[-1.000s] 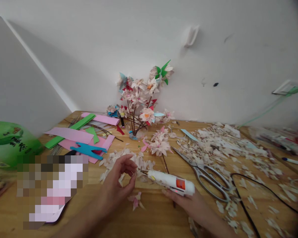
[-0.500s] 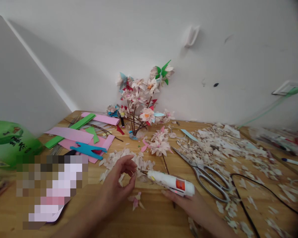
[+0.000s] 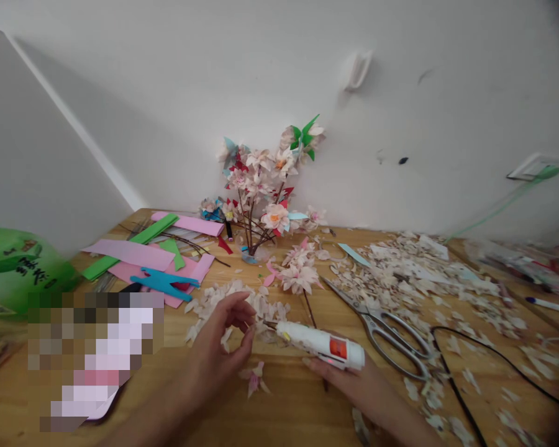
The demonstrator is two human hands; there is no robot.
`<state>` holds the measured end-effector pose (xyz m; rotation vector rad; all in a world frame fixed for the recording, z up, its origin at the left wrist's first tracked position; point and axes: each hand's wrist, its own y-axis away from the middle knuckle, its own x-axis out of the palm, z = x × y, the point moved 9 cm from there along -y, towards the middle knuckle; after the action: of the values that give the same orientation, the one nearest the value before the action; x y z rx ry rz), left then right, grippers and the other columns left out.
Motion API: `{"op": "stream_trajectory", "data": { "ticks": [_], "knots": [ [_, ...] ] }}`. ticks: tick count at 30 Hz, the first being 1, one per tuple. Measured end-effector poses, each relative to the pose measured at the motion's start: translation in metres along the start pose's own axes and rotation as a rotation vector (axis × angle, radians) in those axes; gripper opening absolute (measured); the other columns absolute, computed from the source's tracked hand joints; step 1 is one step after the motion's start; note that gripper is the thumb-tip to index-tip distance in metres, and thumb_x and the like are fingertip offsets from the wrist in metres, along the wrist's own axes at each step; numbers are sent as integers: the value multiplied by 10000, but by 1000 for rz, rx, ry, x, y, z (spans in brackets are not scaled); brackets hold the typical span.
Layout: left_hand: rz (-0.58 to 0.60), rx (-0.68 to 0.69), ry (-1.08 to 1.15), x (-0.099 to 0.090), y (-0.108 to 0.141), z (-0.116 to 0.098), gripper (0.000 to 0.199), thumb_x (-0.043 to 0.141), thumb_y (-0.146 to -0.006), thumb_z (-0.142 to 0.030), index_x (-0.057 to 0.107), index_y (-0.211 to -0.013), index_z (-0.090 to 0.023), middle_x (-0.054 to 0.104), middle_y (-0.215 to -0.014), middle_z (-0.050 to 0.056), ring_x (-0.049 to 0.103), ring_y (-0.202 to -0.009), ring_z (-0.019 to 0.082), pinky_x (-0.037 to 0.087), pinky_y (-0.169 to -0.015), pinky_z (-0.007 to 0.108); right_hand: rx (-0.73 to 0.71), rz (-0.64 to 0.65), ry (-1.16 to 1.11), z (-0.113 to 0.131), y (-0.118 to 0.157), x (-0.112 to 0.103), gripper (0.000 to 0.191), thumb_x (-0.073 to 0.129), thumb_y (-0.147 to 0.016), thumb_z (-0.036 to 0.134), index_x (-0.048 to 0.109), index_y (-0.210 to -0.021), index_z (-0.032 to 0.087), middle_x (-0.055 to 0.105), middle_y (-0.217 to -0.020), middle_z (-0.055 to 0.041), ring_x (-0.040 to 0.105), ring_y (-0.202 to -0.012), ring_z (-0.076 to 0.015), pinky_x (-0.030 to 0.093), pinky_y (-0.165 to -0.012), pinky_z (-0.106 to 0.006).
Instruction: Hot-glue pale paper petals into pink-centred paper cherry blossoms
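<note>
My right hand is shut around a white hot glue gun, whose nozzle points left toward my left hand. The left hand's fingers curl with their tips apart, and I see nothing held between them. A heap of loose pale paper petals lies just beyond that hand. A small pink paper blossom rests on the wood between my hands. Beyond the glue gun lies a paper flower on a thin brown stem.
Steel scissors and a black cable lie right of my hands among scattered petal scraps. A paper-flower branch arrangement stands against the wall. Pink, green and blue paper cuttings and a green bag lie left.
The whole view has shifted very slightly. My hands and the glue gun stay almost in the same place.
</note>
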<state>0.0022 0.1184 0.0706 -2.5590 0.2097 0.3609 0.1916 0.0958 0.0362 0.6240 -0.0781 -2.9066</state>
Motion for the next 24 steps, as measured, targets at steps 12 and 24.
{"op": "stream_trajectory", "data": {
  "ticks": [12,24],
  "knots": [
    [-5,11,-40,1,1,-2,500,484,-765,-55,339,-1184,-285,538,-899,10,579,-769,119,511,-673,259,-14,-21,8,0,1,-2,216,636,-680,410,627,-734,201,715,-738,-30,660,-791,-254,539,-675,-290],
    [-15,-3,-14,-1,2,1,517,489,-770,-52,332,-1197,-297,529,-916,8,571,-795,118,502,-704,265,-18,-55,50,1,3,-4,242,656,-655,425,659,-720,191,725,-713,-32,660,-647,-225,541,-578,-269]
  ]
}}
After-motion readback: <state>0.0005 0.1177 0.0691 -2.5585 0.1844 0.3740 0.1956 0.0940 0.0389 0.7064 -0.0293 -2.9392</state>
